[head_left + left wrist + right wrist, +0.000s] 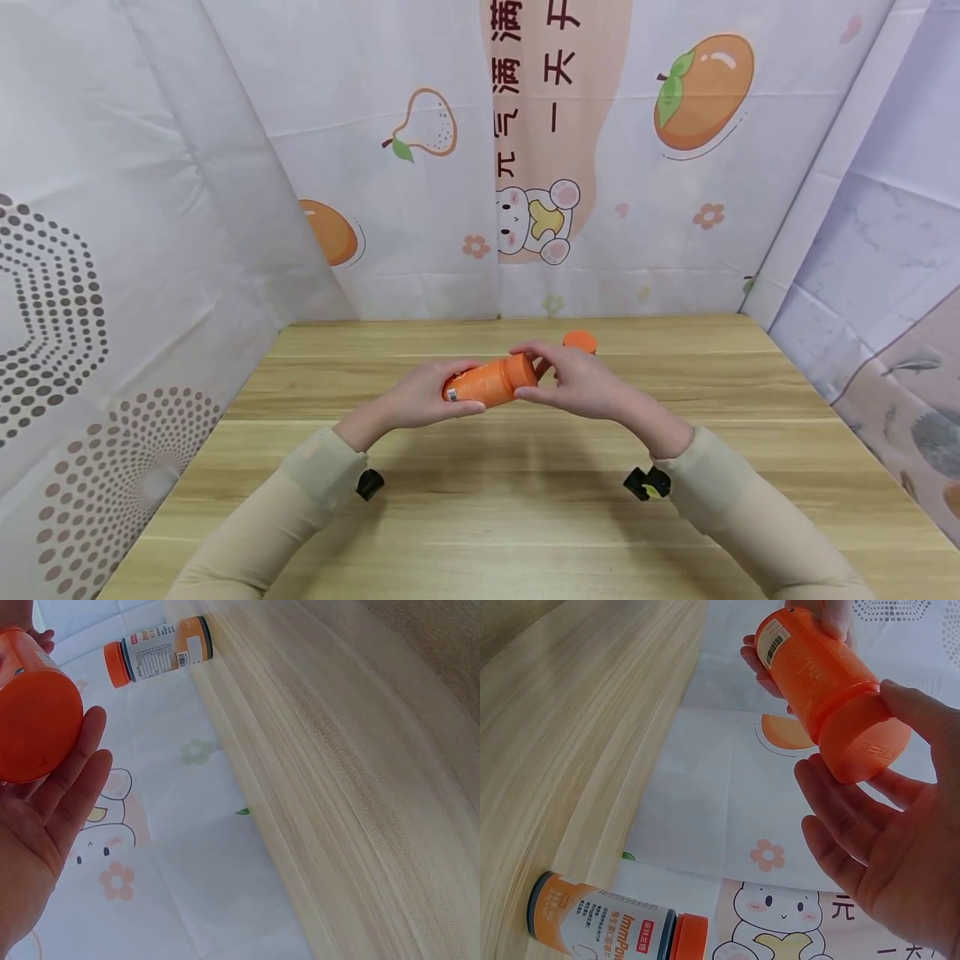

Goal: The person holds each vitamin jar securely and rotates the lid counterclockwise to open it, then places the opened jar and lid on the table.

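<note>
An orange bottle (480, 386) is held tilted above the table, its orange cap (522, 374) pointing right. My left hand (422, 395) grips the bottle's body near the base, thumb along the near side. On the cap, my right hand (583, 385) pinches the rim between thumb and fingers; the right wrist view shows raised lettering on the lid (877, 750). The bottle's round base (37, 727) faces the left wrist camera. Behind my right hand stands a second bottle (604, 922) with a white and orange label and an orange cap (580, 341), mostly hidden in the head view.
The wooden table (480, 533) stretches under both arms. A printed white curtain (427, 208) hangs along its back edge, with more cloth on the left and right sides. Dark wrist devices (647, 483) sit below both sleeves.
</note>
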{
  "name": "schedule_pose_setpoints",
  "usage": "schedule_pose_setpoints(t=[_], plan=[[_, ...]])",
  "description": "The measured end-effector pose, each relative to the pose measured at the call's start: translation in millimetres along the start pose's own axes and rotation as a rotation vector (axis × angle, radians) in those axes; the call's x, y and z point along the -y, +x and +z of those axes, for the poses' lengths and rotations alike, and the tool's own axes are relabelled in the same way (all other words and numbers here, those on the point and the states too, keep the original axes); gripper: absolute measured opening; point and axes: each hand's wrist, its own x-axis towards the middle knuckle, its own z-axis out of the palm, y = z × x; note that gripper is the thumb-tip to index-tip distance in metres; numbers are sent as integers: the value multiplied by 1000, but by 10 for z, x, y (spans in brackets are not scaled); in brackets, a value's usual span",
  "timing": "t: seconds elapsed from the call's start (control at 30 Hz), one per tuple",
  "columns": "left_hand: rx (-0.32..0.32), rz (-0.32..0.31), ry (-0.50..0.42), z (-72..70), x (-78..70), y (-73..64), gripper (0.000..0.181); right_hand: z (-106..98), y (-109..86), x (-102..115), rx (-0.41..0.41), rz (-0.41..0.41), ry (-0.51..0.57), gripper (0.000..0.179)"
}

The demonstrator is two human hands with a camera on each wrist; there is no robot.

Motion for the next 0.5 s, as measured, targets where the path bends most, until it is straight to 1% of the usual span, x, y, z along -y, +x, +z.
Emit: schedule_pose_setpoints(t=[0.33,0.5], plan=[[6,-19,-9,-25,-5,2,53,-9,9,-13,-11,-41,-21,57],[12,-17,-9,-39,-7,-12,54,1,9,-8,-8,-45,-5,59]])
